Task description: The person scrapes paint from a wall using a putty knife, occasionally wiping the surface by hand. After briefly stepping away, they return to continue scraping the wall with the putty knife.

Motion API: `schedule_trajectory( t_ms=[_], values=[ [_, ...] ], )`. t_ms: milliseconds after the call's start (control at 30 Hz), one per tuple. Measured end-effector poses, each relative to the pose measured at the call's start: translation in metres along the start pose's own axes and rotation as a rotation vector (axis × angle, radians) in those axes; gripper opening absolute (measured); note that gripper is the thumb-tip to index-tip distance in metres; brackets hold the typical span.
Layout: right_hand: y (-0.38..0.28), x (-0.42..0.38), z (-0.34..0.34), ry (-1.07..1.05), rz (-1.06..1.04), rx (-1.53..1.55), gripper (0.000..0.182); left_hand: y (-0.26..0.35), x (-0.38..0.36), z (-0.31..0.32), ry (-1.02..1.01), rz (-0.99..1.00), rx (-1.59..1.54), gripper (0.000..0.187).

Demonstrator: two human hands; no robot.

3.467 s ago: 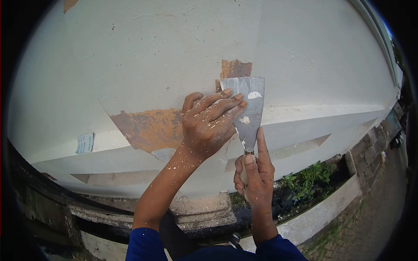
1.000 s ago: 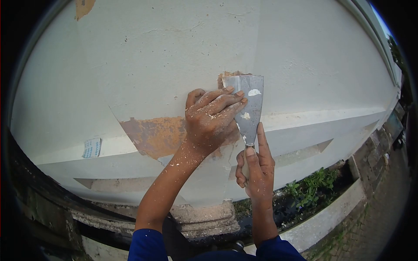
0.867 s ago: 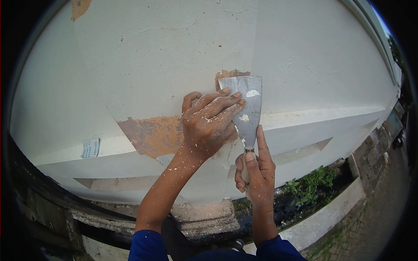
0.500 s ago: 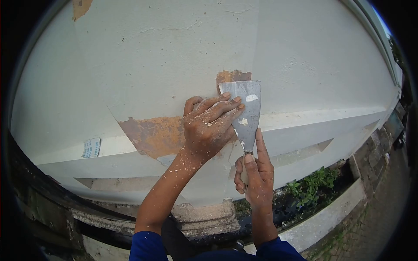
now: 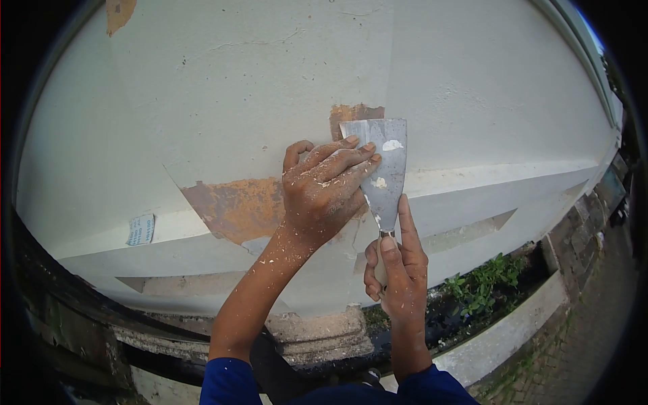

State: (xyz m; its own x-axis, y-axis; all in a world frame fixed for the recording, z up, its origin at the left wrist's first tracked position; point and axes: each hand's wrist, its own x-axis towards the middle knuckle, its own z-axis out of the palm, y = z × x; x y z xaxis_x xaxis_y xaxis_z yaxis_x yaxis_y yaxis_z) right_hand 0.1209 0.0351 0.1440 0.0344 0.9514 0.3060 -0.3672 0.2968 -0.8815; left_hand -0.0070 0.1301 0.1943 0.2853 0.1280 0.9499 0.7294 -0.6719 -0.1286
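A metal scraper with a wide blade lies flat against a pale painted wall. My right hand grips its handle from below, index finger stretched up along the shaft. My left hand, speckled with paint flakes, presses its fingers on the left side of the blade. The blade's top edge sits just under a small bare brown patch. A larger rusty orange bare patch spreads to the left of my left hand.
A small printed sticker clings to the wall at the left. Below runs a stone base ledge, then a planter with green weeds and a concrete kerb. Paving lies at the far right.
Over the last second the blade slid down a little and then back up, with both hands still on it; the small brown patch above it shows more, then less.
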Motion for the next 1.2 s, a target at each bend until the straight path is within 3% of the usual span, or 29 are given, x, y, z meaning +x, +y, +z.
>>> schedule_trajectory(
  t_ms=[100,233,367,500,633,833,933,1067,1200],
  values=[
    [0.013,-0.009,-0.006,0.016,0.027,0.005,0.057,0.006,-0.021,0.007,-0.053,-0.015,-0.028,0.023],
    [-0.002,0.005,0.002,0.003,-0.009,-0.001,0.058,-0.005,0.01,0.004,0.052,0.012,0.012,0.025],
    [0.012,-0.009,-0.009,-0.006,0.031,-0.024,0.058,0.004,-0.019,0.006,-0.055,0.001,0.008,0.025],
    [0.001,0.005,-0.001,0.006,0.021,-0.01,0.058,-0.005,0.006,0.006,0.043,0.03,0.021,0.026],
    [0.004,-0.005,-0.007,-0.008,0.025,-0.008,0.058,0.003,-0.008,0.003,-0.021,0.004,-0.022,0.026],
    [-0.003,0.01,0.001,-0.03,-0.007,-0.026,0.057,-0.007,0.012,0.002,0.056,0.037,0.022,0.022],
    [0.011,-0.004,-0.007,-0.032,0.032,-0.015,0.057,0.002,-0.013,0.0,-0.052,0.004,0.016,0.021],
    [0.003,0.015,0.002,-0.047,-0.03,-0.034,0.057,-0.01,0.007,0.003,0.068,0.051,0.057,0.025],
    [0.006,0.001,-0.001,-0.047,0.017,0.004,0.058,-0.004,-0.003,-0.001,-0.007,0.025,0.024,0.025]
  ],
)
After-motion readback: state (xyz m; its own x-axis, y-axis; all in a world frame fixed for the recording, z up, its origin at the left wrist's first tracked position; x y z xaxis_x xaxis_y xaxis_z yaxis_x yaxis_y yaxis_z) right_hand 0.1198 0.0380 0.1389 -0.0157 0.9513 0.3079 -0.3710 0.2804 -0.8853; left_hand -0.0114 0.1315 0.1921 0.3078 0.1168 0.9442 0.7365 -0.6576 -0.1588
